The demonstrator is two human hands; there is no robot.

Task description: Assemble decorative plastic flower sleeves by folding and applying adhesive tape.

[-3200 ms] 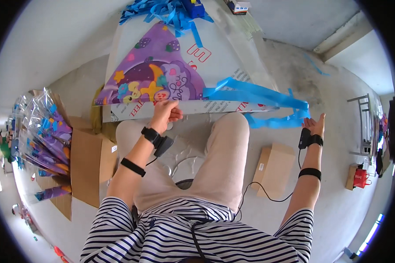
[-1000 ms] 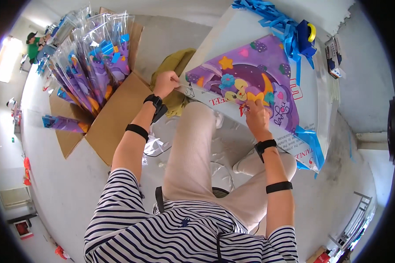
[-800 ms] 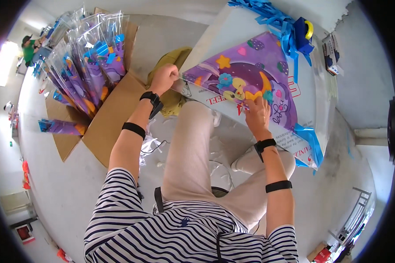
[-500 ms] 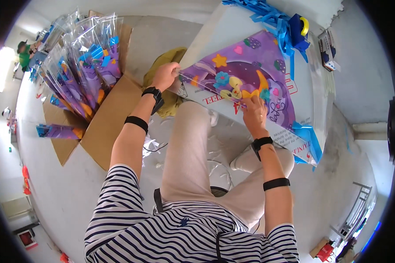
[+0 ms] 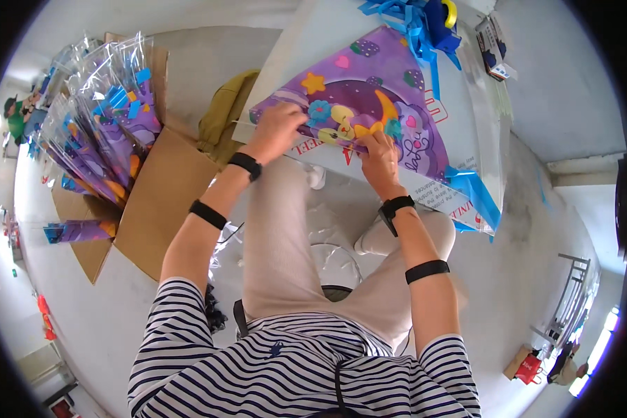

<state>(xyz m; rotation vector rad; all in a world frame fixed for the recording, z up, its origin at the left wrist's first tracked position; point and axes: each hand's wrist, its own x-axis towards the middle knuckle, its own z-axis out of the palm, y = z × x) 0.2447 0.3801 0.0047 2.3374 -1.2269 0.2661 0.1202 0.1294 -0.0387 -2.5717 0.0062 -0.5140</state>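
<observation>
A purple triangular kite (image 5: 359,73) with cartoon figures, stars and a moon lies spread over a large white printed board or stack of boards (image 5: 275,76) before me. My left hand (image 5: 279,130) curls its fingers over the kite's near edge, a little in from the left tip. Farther right along that edge, my right hand (image 5: 380,157) pinches the fabric below the yellow star. Blue strips (image 5: 477,195) hang from the kite's right corner. The undersides of my fingers are hidden.
An open cardboard box (image 5: 164,198) at left holds several folded purple kites (image 5: 101,139) in clear sleeves. Blue ribbons (image 5: 414,31) and a blue tape dispenser (image 5: 442,28) sit at the board's far end. A small box (image 5: 493,49) stands beyond. An olive cloth (image 5: 226,111) lies between.
My left hand has moved from the kite's left tip rightward along its near edge, closer to my right hand. My right hand stays near the star. The whole view has shifted slightly.
</observation>
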